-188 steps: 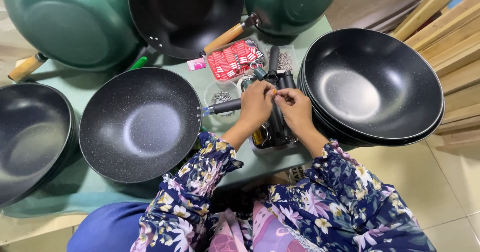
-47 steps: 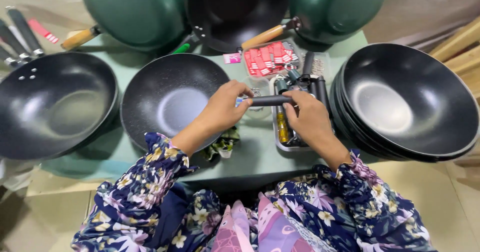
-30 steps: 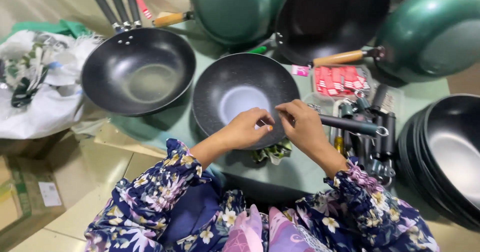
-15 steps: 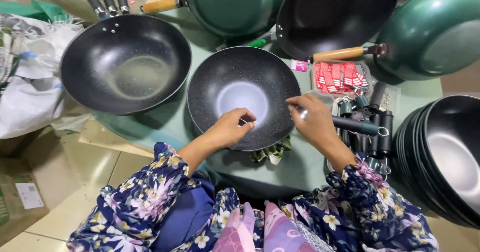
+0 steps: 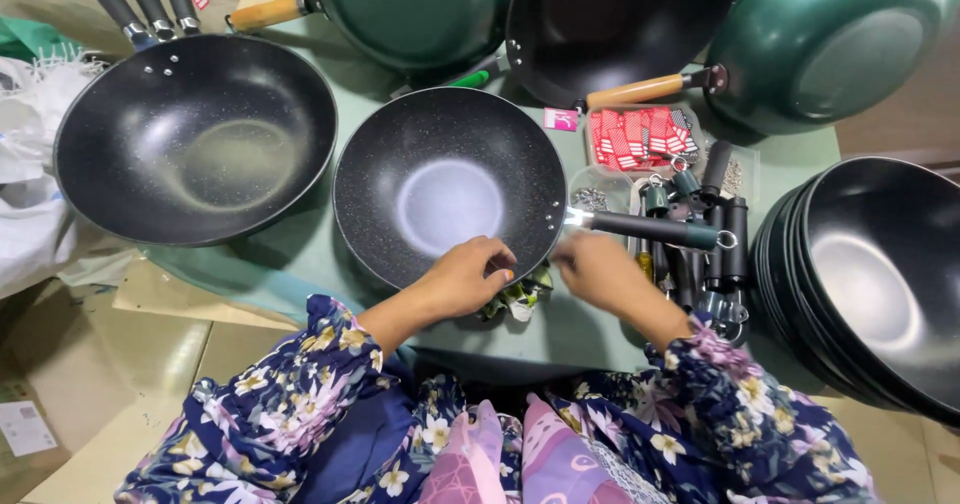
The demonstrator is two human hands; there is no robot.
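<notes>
**Handle on the speckled wok, both hands at its near rim**

Nearest the camera, two floral-sleeved arms reach over the green bench [image 5: 300, 254]. The left hand [image 5: 465, 276] is curled over the near rim of the black speckled non-stick wok [image 5: 447, 184], fingers bent onto the edge. Just beneath it lies a small crumpled green-and-white wrapper [image 5: 515, 299]. The right hand [image 5: 600, 269] hovers beside the rim, near the joint where the black cylindrical handle [image 5: 650, 229] meets the pan. It is blurred, so whether it pinches anything cannot be told.

The wok sits flat at the bench's middle, its handle pointing right and looking seated against the wall. By that, fitting the handle seems largely done, though the fastening cannot be confirmed from here.

To the right are a cluster of loose black handles [image 5: 725, 239], then a stack of bare black woks [image 5: 880, 274] without handles, seemingly still waiting. To the left rests a larger black wok [image 5: 195, 139]. Beyond lie red tag cards [image 5: 640, 134], and farthest off, green-backed woks with wooden handles [image 5: 420, 9].
</notes>
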